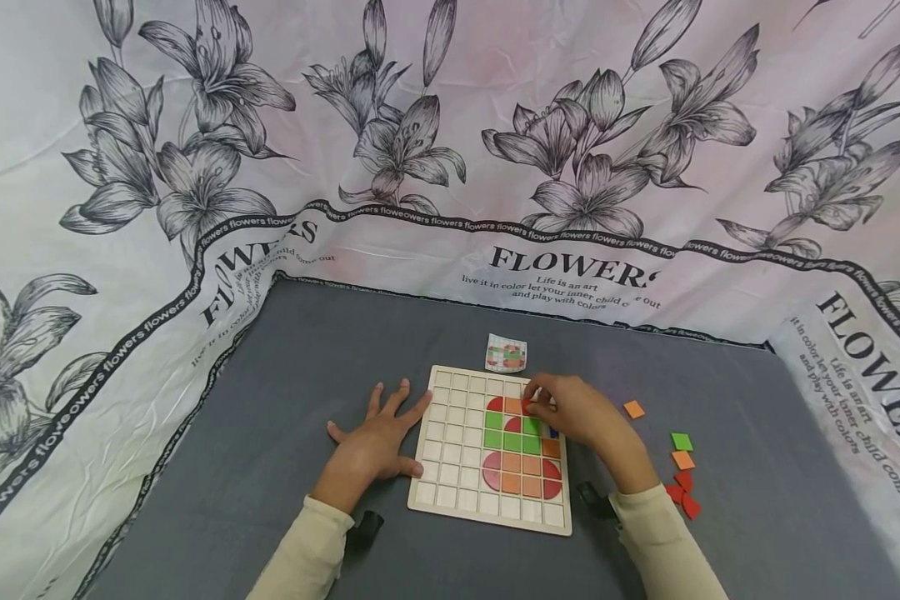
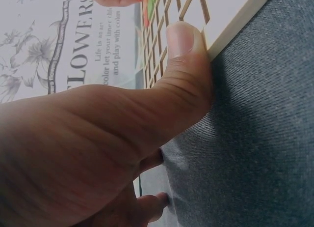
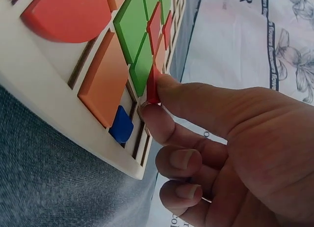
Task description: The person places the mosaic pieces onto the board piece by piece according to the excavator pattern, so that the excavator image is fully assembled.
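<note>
A pale wooden grid board lies on the grey surface, with red, orange and green tiles filling part of its right half. My right hand is over the board's upper right area. Between its thumb and index finger it pinches a red tile, beside a green tile in the grid. Closer to the edge sit an orange tile and a small blue piece. My left hand has its fingers spread at the board's left side. Its thumb rests against the board's edge.
A small printed pattern card lies just behind the board. To the right are loose tiles: orange, green, another orange and several red ones. A flower-printed cloth surrounds the surface at the back and sides.
</note>
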The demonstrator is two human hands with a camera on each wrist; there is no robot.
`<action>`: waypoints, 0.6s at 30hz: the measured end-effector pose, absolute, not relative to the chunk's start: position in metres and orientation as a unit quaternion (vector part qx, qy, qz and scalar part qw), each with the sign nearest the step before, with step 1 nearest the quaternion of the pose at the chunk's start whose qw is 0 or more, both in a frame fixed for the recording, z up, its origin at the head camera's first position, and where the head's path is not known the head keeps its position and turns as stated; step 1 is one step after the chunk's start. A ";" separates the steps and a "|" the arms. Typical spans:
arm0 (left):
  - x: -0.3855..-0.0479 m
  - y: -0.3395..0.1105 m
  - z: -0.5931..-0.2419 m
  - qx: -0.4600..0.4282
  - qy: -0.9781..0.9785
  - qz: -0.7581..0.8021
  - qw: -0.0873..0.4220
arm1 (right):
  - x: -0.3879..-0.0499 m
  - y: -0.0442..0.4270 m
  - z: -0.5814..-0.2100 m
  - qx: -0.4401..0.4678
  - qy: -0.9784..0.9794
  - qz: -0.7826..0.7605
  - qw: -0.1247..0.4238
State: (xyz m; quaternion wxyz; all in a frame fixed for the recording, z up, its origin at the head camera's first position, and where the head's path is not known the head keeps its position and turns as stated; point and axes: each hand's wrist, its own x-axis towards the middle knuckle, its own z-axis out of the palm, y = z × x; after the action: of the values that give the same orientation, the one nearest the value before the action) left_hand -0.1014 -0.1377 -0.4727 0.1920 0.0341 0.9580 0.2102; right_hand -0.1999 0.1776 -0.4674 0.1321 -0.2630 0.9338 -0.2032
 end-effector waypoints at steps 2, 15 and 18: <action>-0.101 -0.137 -0.472 0.036 0.958 0.209 0.192 | -0.200 0.177 -0.468 -0.261 0.935 -0.202 0.132; -0.101 -0.139 -0.468 0.044 0.957 0.216 0.186 | -0.200 0.177 -0.469 -0.253 0.935 -0.206 0.140; -0.100 -0.139 -0.467 0.041 0.958 0.215 0.188 | -0.200 0.176 -0.468 -0.253 0.935 -0.203 0.142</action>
State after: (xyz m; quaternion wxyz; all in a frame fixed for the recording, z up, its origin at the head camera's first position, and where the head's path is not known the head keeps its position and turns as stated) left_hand -0.1004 -0.1390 -0.4673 0.1876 0.0408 0.9576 0.2148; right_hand -0.1998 0.1761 -0.4685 0.1423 -0.2526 0.9353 -0.2027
